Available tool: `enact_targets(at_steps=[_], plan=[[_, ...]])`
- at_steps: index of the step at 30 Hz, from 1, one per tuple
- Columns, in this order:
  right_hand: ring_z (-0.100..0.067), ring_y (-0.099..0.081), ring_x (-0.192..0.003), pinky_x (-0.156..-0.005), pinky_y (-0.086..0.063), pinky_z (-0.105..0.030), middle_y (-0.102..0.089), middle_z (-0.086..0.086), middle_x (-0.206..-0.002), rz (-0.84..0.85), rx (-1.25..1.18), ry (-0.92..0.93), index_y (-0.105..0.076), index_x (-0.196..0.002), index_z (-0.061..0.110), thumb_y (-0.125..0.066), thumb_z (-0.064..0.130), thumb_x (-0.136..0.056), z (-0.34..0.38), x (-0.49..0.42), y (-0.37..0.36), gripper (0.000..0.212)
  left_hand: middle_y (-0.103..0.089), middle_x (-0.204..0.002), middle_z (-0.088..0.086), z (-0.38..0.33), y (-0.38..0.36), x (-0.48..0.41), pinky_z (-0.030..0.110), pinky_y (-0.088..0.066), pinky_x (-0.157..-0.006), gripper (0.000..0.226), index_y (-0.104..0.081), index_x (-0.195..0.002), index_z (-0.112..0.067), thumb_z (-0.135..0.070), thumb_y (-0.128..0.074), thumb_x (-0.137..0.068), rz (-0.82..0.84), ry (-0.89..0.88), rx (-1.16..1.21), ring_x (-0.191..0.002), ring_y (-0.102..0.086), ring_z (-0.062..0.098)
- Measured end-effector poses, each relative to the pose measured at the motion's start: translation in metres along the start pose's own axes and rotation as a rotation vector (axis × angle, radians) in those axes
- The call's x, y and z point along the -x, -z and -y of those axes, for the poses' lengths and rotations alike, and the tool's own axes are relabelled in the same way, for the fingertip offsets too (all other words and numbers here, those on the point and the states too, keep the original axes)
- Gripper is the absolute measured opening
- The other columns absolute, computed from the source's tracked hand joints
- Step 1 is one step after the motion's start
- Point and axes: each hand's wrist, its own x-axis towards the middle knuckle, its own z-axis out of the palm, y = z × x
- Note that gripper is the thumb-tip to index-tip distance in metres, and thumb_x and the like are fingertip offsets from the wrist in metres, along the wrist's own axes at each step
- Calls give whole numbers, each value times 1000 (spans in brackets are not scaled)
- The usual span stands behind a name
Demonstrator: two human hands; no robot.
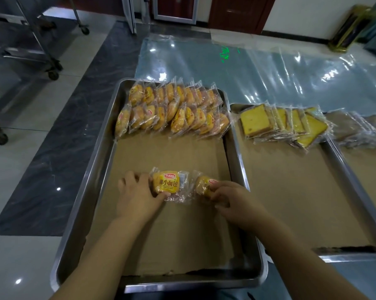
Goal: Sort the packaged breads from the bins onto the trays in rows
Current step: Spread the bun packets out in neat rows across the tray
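A steel tray [83, 204] lined with brown paper lies in front of me. Two rows of yellow packaged small breads [172, 111] lean against each other at its far end. My left hand [137, 195] grips a yellow bread packet [168, 184] over the middle of the tray. My right hand [232, 200] pinches a second bread packet [202, 185] just to the right of the first. A second tray [291, 180] on the right carries a row of packaged yellow cake slices [280, 122].
A third tray at the far right holds brown packaged slices [360, 131]. Clear plastic sheeting [247, 68] covers the floor beyond the trays. Wheeled metal racks [31, 50] stand at the left on the tiled floor. No bins are in view.
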Motion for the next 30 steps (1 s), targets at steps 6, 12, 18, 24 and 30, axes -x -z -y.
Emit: enact_targets(at_steps=[6,12,18,24,30], plan=[[-17,-49,-108,-86,-40,-24,-50,3,-119,-160,19,-108,-56,-122,19,-66,20,-83,2,-15,-5,40,-38,-135,5,-10,-4,2,34,-29,-101,52,-53,-125,-18,-31,-71,-78,-39,-300,141,-122,-27,20],[-16,-40,-123,-99,-38,-26,-41,8,-135,26,14,-54,-50,-132,29,-58,6,-86,-2,-11,-14,52,-38,-143,8,-12,-13,7,34,-25,-109,47,-51,-132,-13,-24,-61,-88,87,-434,35,-133,-29,29],[-16,-39,-120,-97,-42,-33,-39,8,-132,83,24,-33,-47,-132,33,-58,11,-79,-6,18,-16,59,-42,-131,1,-9,-5,28,32,-34,-99,43,-55,-123,-20,-30,-63,-82,107,-426,-11,-120,-34,23],[-14,-41,-115,-93,-42,-30,-43,7,-125,8,61,-45,-48,-128,33,-64,40,-83,7,46,-29,48,-42,-128,-1,-4,-3,65,32,-35,-95,49,-51,-127,-27,-36,-64,-80,133,-431,-52,-114,-34,22],[-17,-37,-116,-90,-35,-27,-41,4,-126,16,139,-49,-43,-134,37,-67,33,-81,13,72,-37,58,-39,-124,-3,-2,-5,92,36,-36,-97,59,-48,-130,-33,-44,-69,-75,212,-423,-43,-110,-31,21]])
